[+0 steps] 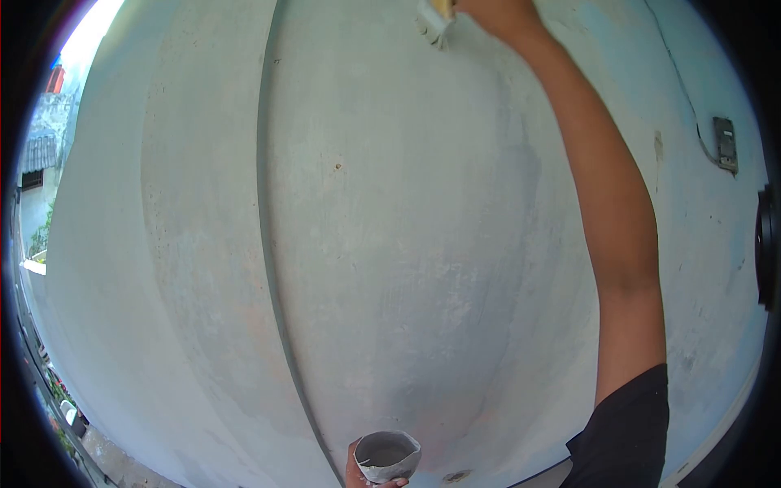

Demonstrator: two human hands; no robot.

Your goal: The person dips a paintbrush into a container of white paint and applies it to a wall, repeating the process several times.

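At the top of the view, my right hand (495, 16) is closed round a paintbrush (437, 21), its whitish bristles against the pale green-grey wall (390, 195). The right arm is raised and stretched out, with a dark sleeve at the shoulder. Low in the middle, my left hand (355, 470) holds a cup (400, 468) with a jagged rim and greyish contents inside. Fingers of that hand show at the cup's left side and under it. The upper edge of the frame cuts off part of the right hand.
A raised vertical edge (263, 163) runs down the wall, left of centre. On the right a dark switch box (725, 145) hangs with a cable. Beyond the wall at the far left are a building (41, 154) and some plants.
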